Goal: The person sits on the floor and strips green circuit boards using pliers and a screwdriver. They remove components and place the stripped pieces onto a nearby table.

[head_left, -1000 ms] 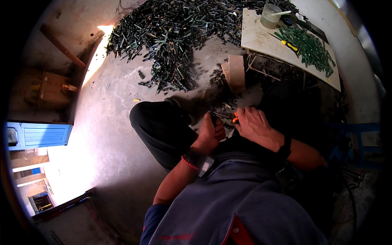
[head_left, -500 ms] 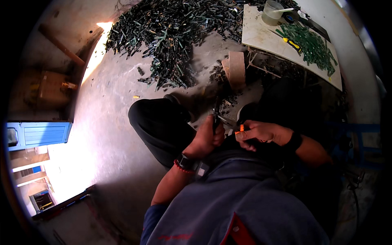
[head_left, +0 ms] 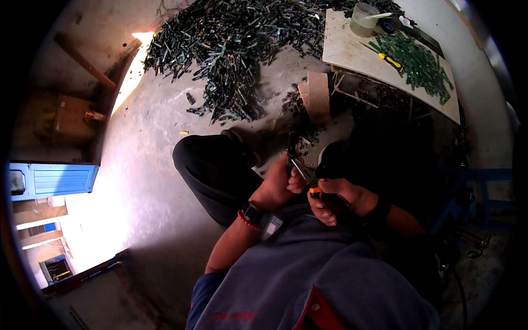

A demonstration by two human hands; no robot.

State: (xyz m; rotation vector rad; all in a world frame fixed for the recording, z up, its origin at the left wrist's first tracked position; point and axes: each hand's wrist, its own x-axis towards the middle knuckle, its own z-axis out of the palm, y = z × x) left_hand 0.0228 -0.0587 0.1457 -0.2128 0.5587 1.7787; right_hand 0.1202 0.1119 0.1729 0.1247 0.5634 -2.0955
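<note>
My left hand (head_left: 279, 180) is closed around a dark narrow strip (head_left: 291, 144), which sticks up past the fingers above my lap. In my right hand (head_left: 344, 198), closed round its orange-and-black handle, is a bladed hand tool (head_left: 304, 171). Its pale metal blade points up and left, and its tip reaches the strip by my left fingers. I cannot tell whether the tip touches the strip. The exact kind of tool is not clear, as my fingers cover most of the handle.
A large heap of dark strips (head_left: 231, 60) covers the floor ahead. On the low table (head_left: 352, 58) at the far right lie green strips (head_left: 415, 66), a yellow-and-black handled tool (head_left: 391, 62) and a plastic cup (head_left: 363, 21). A cardboard piece (head_left: 318, 96) stands before my knees.
My right hand has turned and come down and left, its fingers now wrapped round the tool's handle. The blade has swung to a steeper slant. My left hand has barely moved.
</note>
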